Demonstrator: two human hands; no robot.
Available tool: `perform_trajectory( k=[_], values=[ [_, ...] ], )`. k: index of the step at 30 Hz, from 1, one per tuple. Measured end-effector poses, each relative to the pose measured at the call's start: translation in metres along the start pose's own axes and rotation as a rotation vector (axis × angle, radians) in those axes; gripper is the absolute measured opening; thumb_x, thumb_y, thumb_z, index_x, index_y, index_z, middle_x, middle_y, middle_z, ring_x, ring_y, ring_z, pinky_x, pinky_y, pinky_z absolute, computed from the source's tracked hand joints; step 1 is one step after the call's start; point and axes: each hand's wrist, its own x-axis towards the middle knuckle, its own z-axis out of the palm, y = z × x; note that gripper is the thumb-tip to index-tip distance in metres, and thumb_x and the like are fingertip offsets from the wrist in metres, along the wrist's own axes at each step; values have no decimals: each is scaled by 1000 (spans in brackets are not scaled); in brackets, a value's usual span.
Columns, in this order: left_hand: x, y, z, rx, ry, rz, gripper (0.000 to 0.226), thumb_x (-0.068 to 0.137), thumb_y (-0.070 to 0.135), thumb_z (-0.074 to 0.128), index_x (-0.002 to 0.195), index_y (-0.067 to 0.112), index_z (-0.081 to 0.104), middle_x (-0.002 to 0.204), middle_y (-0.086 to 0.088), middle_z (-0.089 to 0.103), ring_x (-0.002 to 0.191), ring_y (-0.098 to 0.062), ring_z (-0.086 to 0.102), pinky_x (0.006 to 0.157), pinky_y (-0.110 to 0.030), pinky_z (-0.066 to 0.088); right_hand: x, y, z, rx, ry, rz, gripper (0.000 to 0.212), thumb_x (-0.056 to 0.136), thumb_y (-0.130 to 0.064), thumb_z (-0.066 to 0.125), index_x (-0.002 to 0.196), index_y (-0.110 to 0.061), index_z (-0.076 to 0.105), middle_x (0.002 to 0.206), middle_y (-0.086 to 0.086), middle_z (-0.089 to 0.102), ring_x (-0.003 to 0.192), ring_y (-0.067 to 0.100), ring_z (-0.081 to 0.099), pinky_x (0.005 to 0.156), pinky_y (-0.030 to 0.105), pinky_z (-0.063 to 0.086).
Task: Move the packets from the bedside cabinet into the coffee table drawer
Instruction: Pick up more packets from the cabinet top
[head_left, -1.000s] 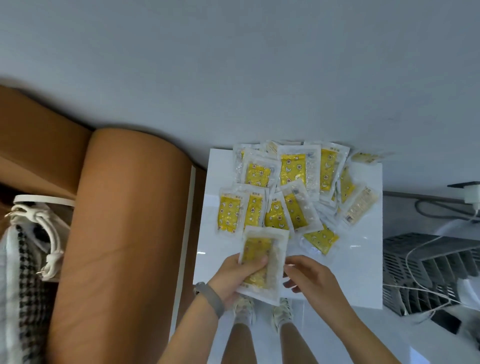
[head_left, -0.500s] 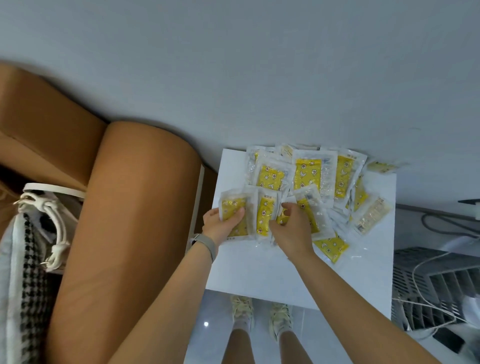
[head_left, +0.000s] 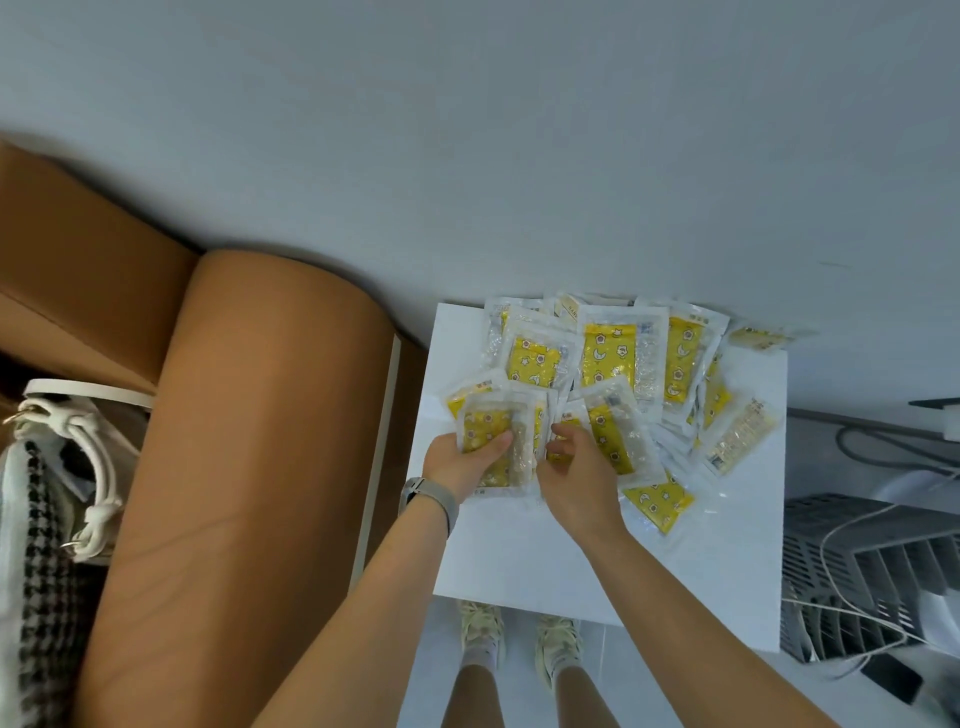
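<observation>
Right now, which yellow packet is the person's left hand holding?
The packet at the pile's near-left corner. The left hand grips it, thumb across its yellow front. The other packets lie farther back and to the right on the white cabinet top.

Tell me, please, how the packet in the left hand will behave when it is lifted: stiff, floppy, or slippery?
Probably floppy: the packet is a thin clear plastic pouch that the left hand holds with the thumb on top. Likely light, since it looks flat. Perhaps slippery, because the glossy film shines and lies on other packets.
</observation>
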Motion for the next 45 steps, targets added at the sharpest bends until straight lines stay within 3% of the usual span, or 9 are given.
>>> perform_trajectory(
  k=[9,17,22,27,31,36,39,41,45],
  values=[
    [-21,-21,-28,-381,122,15,32,73,18,81,100,6,69,93,-8,74,88,-25,70,76,-36,59,2,4,-2,84,113,-8,43,86,-5,62,127,-10,52,117,2,59,95,17,57,79,24,41],
    [-38,-41,-70,-455,140,44,15,78,6,73,92,6,68,83,-5,74,70,-15,71,56,-24,57,5,-20,33,-223,286,-178,82,75,-33,79,141,-8,37,135,11,40,129,26,33,106,26,26],
    [-41,-45,-91,-396,70,93,22,69,19,73,88,8,71,86,-5,76,83,-24,71,67,-30,60,14,-27,61,-635,269,-176,111,69,-58,74,151,-13,14,145,10,28,130,29,32,108,39,29],
    [-48,-37,-109,-388,58,125,46,65,48,82,84,8,70,77,-3,74,74,-21,70,65,-32,58,22,-19,67,-762,290,-184,107,68,-45,81,150,-21,16,143,13,32,121,32,40,99,42,36],
    [-51,-33,-118,-446,150,154,39,71,47,74,77,9,66,66,2,68,66,-16,66,63,-30,56,19,-16,57,-818,218,-239,103,74,-36,80,150,-32,11,144,14,27,116,32,43,102,41,39],
    [-53,-25,-121,-449,131,189,29,84,37,67,75,9,64,61,3,66,58,-13,65,55,-26,56,16,-18,31,-642,146,-285,99,82,-17,74,150,-35,5,107,4,58,92,21,60,75,33,53],
    [-56,-18,-118,-425,80,202,29,78,38,67,81,9,64,63,4,69,59,-12,67,54,-25,57,9,-14,13,-338,68,-246,79,81,-18,75,145,-27,29,98,-7,58,91,15,62,74,27,52],
    [-56,-15,-115,-397,44,225,49,63,51,80,84,10,66,69,2,71,63,-14,68,55,-26,58,-1,-8,-3,-114,31,-216,46,77,-22,80,117,-18,59,93,-8,66,86,12,63,69,16,48],
    [-53,-11,-105,-340,14,238,83,37,65,84,99,14,62,83,2,71,72,-14,68,60,-24,57,-29,19,-44,297,-39,-104,12,78,-19,77,84,-28,71,77,-15,74,76,1,69,68,17,50]
  ],
)
